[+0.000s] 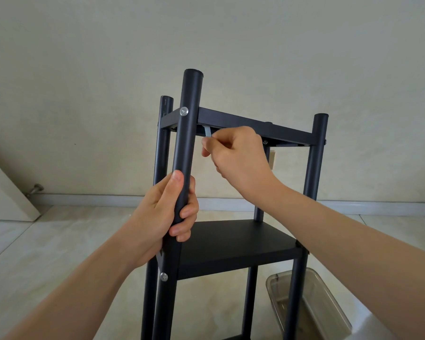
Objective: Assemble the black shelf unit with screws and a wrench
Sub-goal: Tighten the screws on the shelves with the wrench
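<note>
The black shelf unit [231,244] stands upright on the floor, with round black posts and flat black shelves. My left hand [165,214] grips the near left post [185,133] between the top and middle shelves. My right hand [236,153] pinches a small silver wrench [207,131] that reaches up under the top shelf [253,126], just behind that post. A silver screw head [184,111] shows on the post at top-shelf height. Another screw head [163,276] sits lower, at the middle shelf's corner.
A clear plastic container [312,305] lies on the floor at the lower right, behind the right post. A pale wall with a baseboard [96,200] is close behind the unit. An open door and a doorstop [35,188] are at the left.
</note>
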